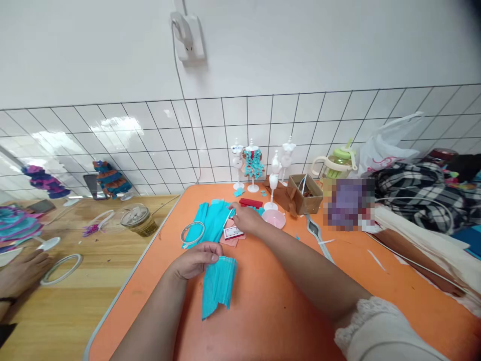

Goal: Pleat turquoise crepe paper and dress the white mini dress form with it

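Note:
My left hand pinches the top edge of a folded, pleated strip of turquoise crepe paper, which hangs down over the orange mat. Farther forward, my right hand reaches out with its fingers closed around a thin white stick. Beneath it lies a small red-and-white box on a pink paper piece. Larger turquoise crepe paper sheets spread to the left of that hand, with a white ring on them. A rolled red piece and a pink bowl are just beyond.
White mini dress forms stand at the back, one dressed in turquoise ruffles. To their right are a cardboard box, a green-lidded bottle and a grey zipper-like strip. Another person's hand rests at left near a lidded cup.

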A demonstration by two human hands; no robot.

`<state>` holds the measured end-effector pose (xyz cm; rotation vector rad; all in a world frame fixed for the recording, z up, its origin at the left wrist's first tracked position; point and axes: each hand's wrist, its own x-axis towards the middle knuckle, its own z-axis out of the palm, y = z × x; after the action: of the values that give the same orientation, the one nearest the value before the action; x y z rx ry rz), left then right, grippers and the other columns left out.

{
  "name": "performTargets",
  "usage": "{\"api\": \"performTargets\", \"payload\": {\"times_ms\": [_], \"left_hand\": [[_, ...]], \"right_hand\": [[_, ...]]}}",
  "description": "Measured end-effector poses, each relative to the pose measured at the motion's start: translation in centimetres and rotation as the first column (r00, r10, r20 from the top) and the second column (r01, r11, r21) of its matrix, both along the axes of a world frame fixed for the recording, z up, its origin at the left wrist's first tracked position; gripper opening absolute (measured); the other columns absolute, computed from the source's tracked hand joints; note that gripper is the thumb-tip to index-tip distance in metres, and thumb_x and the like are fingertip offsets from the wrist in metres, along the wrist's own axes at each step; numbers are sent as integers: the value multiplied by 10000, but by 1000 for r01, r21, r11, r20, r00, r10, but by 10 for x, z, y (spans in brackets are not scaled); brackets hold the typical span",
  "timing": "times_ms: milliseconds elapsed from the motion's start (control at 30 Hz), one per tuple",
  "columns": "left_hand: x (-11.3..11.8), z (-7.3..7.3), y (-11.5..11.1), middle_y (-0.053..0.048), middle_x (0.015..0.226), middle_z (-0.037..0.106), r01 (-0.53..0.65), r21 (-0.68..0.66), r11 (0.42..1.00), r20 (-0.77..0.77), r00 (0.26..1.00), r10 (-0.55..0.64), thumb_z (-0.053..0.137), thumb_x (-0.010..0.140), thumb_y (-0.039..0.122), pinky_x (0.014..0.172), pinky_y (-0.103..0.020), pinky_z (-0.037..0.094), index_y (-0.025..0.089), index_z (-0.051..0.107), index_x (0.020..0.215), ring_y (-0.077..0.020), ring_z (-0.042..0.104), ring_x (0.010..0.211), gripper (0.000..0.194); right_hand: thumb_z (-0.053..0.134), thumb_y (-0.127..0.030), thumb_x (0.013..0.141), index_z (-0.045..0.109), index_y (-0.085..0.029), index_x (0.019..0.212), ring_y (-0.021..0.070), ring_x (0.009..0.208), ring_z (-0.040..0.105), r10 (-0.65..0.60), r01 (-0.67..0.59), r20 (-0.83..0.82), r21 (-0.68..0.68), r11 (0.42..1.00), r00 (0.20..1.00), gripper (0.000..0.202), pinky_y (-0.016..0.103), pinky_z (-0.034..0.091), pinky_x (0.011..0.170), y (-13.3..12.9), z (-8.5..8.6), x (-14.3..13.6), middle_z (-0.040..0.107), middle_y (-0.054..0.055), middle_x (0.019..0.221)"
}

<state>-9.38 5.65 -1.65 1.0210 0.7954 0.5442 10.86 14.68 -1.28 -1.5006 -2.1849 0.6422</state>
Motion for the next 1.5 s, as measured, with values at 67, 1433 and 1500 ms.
{"api": "performTargets", "payload": {"times_ms": [67,1433,1500], "left_hand": [[-3,-1,0,-3,593,588,4,14,1000,-1,1000,-4,802,553,307,514,-200,363,114,625,682,-96,503,529,291],[18,15,-13,-24,747,579,496,264,827,-232,865,-444,700,735,386,626,-216,408,130,671,769,-116,491,679,260],[19,15,-14,-20,738,571,506,243,827,-243,858,-453,695,739,390,607,-212,399,129,671,779,-112,483,665,265]], "right_hand": [[552,-236,817,547,-244,1163,259,986,605,22,-21,12,-12,1000,1000,346,324,424,760,16,-6,-16,671,83,1044],[475,-372,790,665,-177,708,166,652,550,-229,281,170,-436,855,959,285,248,387,536,-112,15,234,624,48,742],[483,-426,781,650,-172,733,137,550,485,-191,281,212,-581,764,958,308,236,356,460,-116,2,246,573,35,692]]}}
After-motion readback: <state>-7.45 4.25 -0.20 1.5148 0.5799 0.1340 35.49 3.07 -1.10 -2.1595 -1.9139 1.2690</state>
